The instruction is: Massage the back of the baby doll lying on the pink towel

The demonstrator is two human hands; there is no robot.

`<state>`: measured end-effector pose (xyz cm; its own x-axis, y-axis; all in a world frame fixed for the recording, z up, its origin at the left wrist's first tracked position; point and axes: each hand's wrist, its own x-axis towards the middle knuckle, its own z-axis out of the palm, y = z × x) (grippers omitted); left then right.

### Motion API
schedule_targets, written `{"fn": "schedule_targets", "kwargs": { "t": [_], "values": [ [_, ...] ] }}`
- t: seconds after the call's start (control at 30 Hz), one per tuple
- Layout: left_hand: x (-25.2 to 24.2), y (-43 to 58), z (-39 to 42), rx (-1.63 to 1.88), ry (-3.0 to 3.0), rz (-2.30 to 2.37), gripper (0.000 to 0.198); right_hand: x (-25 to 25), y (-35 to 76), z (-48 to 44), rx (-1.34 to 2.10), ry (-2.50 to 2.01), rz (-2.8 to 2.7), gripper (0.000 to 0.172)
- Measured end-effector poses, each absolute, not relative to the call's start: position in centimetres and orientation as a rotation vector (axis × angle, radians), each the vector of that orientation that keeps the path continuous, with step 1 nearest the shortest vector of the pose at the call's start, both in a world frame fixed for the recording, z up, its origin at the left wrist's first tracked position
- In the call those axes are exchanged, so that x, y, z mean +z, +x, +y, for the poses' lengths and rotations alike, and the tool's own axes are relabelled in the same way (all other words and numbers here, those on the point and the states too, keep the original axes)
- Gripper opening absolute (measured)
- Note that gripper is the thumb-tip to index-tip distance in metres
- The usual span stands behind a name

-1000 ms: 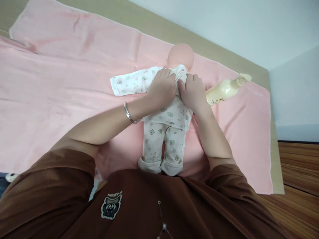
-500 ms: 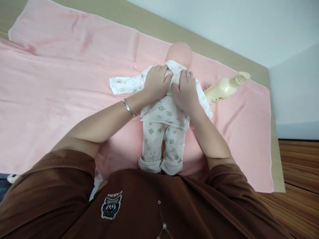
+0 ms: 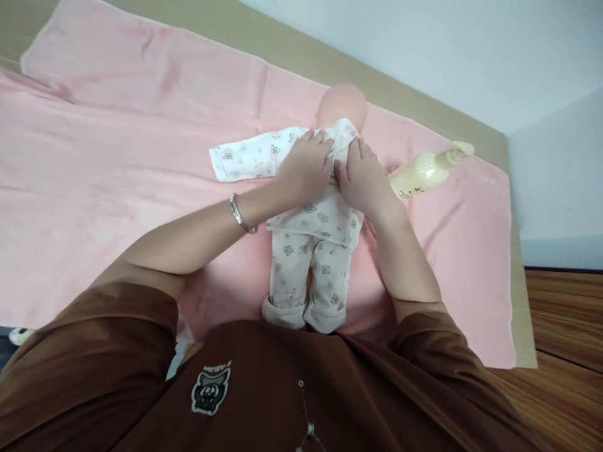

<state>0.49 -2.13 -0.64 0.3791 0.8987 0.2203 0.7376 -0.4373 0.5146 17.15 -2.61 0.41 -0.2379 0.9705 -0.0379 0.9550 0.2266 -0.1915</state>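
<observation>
A baby doll (image 3: 342,105) lies stretched out on a pink blanket, its bald head away from me and no face showing. It wears a white printed shirt (image 3: 325,216) and matching pants (image 3: 289,267) with turned-up cuffs. My left hand (image 3: 306,164) has its fingers curled into the shirt cloth below the collar. Beside it, my right hand (image 3: 366,179) grips the same cloth, thumb towards the left hand. Between them the fabric is bunched. One sleeve (image 3: 242,156) lies flat out to the left; my right hand and forearm hide the other.
Right of the doll, a cream pump bottle (image 3: 424,172) lies tipped on the pink blanket (image 3: 117,138). The wooden tabletop (image 3: 414,97) shows along the far edge, with a pale wall (image 3: 471,56) behind. Wood flooring (image 3: 565,320) is visible at the right.
Both hands have shifted slightly right, and their fingers have curled more into the shirt. The collar cloth is bunched higher, and the left sleeve is pulled straighter.
</observation>
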Motion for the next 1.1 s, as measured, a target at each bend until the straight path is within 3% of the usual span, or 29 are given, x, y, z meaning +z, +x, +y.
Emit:
{"fn": "schedule_targets", "kwargs": {
  "t": [0.17,0.43,0.53,0.77,1.1],
  "values": [
    [-1.9,-0.3,0.9,0.763,2.238,1.456,0.039,0.2,15.6,-4.3,0.177,-1.861,-2.359,0.069],
    [-1.8,0.7,-2.6,0.7,2.328,1.538,0.058,0.7,15.9,-2.3,0.266,-1.95,-2.126,0.034],
    [-1.8,0.8,-2.9,0.786,2.303,1.472,0.054,0.9,16.6,-1.6,0.327,-1.921,-2.151,0.038],
    [-1.4,-0.2,-0.1,0.774,2.195,1.426,0.037,0.6,16.7,-3.2,0.234,-1.824,-2.375,0.066],
    [-4.7,0.7,0.9,0.903,2.103,1.597,0.041,0.7,16.1,-2.2,0.279,-1.984,-2.124,0.043]
  ]
}}
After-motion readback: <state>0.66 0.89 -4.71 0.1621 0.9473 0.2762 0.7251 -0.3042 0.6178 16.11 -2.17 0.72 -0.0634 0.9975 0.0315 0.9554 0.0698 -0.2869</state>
